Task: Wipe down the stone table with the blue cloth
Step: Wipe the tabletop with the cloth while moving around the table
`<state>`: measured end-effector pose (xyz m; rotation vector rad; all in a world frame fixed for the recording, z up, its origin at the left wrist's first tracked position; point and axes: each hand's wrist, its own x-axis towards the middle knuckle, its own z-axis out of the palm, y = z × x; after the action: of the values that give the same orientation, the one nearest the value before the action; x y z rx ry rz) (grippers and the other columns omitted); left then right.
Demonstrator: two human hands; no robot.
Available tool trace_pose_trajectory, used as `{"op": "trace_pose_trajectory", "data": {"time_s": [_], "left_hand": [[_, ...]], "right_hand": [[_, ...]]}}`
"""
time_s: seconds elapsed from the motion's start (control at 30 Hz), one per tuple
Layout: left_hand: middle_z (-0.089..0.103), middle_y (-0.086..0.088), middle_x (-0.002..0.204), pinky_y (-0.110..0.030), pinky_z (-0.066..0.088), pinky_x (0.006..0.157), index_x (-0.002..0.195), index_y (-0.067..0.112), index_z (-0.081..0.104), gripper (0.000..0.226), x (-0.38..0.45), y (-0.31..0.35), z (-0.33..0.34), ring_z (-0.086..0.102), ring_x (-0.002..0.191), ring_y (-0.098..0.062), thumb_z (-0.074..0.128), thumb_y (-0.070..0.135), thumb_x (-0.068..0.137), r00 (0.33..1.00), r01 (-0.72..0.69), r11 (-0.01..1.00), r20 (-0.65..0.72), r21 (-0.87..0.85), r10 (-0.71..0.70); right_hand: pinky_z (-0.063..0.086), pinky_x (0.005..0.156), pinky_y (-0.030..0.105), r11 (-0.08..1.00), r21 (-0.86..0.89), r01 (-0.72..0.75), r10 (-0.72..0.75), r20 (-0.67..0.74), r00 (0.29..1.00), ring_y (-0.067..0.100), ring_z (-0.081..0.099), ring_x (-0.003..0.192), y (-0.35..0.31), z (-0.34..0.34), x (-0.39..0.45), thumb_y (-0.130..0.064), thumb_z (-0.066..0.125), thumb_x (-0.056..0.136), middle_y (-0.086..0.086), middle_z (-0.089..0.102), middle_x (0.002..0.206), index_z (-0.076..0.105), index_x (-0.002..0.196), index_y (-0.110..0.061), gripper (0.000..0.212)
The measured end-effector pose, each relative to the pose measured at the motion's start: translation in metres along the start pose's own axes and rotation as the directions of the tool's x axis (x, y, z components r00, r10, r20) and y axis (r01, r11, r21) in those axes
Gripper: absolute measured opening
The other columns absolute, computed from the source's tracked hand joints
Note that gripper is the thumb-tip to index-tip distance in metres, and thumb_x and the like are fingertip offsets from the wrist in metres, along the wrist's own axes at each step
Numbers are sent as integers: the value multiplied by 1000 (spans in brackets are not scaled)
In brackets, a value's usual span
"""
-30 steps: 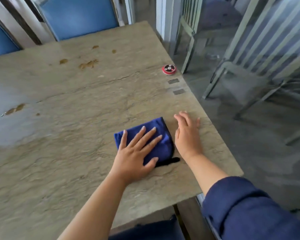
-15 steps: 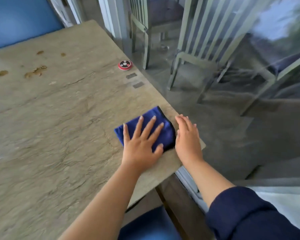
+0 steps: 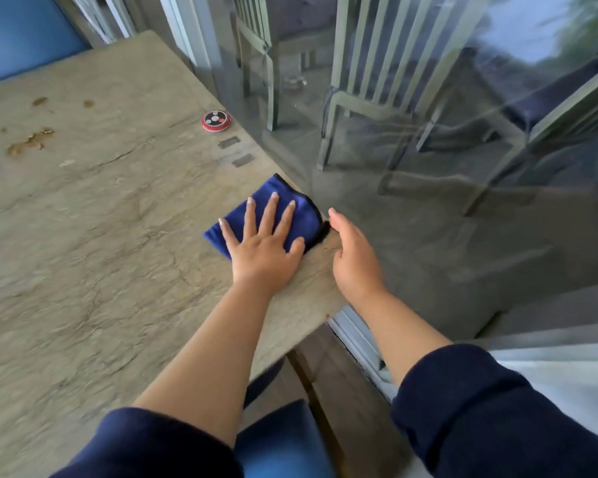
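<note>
My left hand (image 3: 265,251) lies flat with its fingers spread and straight on the folded dark-blue cloth with black stitched edging (image 3: 302,215), pressing it down rather than gripping it; the cloth sits at the right edge of the beige, veined stone table (image 3: 94,257), its rounded corner reaching the rim. My right hand (image 3: 354,258) is relaxed and holds nothing, its palm side at the table's edge just beside the cloth. The cloth looks soft, light and limp, so I judge it will bunch or slide out from under my palm unless I keep even pressure through the whole hand; if I need to lift it, the thick folded middle looks like the surest place to pinch. The stone looks hard, matt and slightly rough, with fine cracks. Farther off, brown crusted stains (image 3: 30,141) remain, and a small round red-and-black call button (image 3: 215,120) stands near the edge beyond two grey rectangular stickers (image 3: 235,151).
</note>
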<state>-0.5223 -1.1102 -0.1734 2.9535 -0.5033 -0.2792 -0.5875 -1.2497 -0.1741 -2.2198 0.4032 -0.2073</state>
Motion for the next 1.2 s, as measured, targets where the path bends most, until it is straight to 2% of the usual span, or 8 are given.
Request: {"op": "trace_pose_trajectory", "data": {"time_s": [0.3, 0.4, 0.6, 0.73, 0.83, 0.93, 1.07, 1.2], "left_hand": [[6, 16, 161, -66, 8, 113, 149, 48, 13, 65, -132, -32, 20, 0, 149, -17, 36, 60, 89, 908, -416, 905, -3, 92, 418], [6, 19, 160, -63, 6, 115, 147, 54, 10, 66, -133, -71, 11, -2, 149, -12, 35, 63, 87, 940, -338, 938, -22, 82, 341], [-6, 19, 160, -57, -13, 115, 147, 52, -2, 62, -94, -67, 5, -15, 147, -13, 17, 64, 89, 993, 93, 996, -67, -4, -93], [-3, 17, 160, -59, -8, 115, 149, 49, 3, 63, -133, -68, 12, -12, 148, -15, 20, 63, 90, 994, -83, 996, -64, 25, 85], [-6, 21, 159, -53, -10, 117, 147, 53, 3, 60, -154, -93, 6, -17, 146, -7, 18, 63, 90, 978, -210, 977, 13, -41, 210], [-1, 17, 161, -44, -14, 118, 147, 49, 13, 56, -164, -124, -2, -16, 144, -1, 14, 58, 92, 997, -14, 986, -82, -165, 0], [-12, 11, 161, -49, -16, 116, 152, 38, 6, 57, -193, -182, -4, -21, 145, -9, 18, 52, 98, 871, 472, 862, -58, -183, -489], [-10, 11, 161, -52, -12, 117, 148, 49, 0, 57, -219, -224, -5, -18, 146, -11, 18, 60, 95, 873, 482, 857, 9, -183, -489]], "right_hand": [[-7, 116, 23, 976, -194, 104, -87, 96, 992, 20, 7, 148, -6, 6, -28, 17, 30, 84, 9, 20, 158, 41, 141, -8, 63], [-12, 115, 26, 953, -292, 81, -67, 59, 996, 19, -4, 148, -17, 21, -55, 14, 32, 86, 9, 7, 161, 29, 148, -12, 67], [-8, 119, 35, 899, -434, 59, -45, 43, 998, 18, -11, 147, -22, 33, -66, 7, 39, 91, 7, -1, 161, 16, 152, -17, 69], [-6, 120, 38, 911, -410, 45, -20, 67, 998, 21, -6, 147, -32, 38, -72, 1, 44, 92, 7, 5, 161, 19, 151, -16, 66], [8, 119, 48, 937, -314, 154, -146, 46, 988, 28, 18, 145, -55, 46, -91, 2, 48, 84, 14, 30, 152, 38, 142, -10, 60], [26, 111, 57, 837, -332, 435, -393, 188, 900, 36, 40, 129, -75, 73, -110, -11, 51, 81, 18, 48, 134, 53, 129, -7, 49], [-9, 114, 60, 642, -520, 563, -300, 505, 809, 40, 0, 146, -84, 109, -119, -56, 19, 89, 18, 9, 159, 12, 152, -22, 72], [-16, 108, 65, 626, -631, 457, -171, 461, 871, 37, -22, 142, -106, 137, -93, -63, 15, 92, 11, -17, 159, -10, 150, -33, 70]]}}
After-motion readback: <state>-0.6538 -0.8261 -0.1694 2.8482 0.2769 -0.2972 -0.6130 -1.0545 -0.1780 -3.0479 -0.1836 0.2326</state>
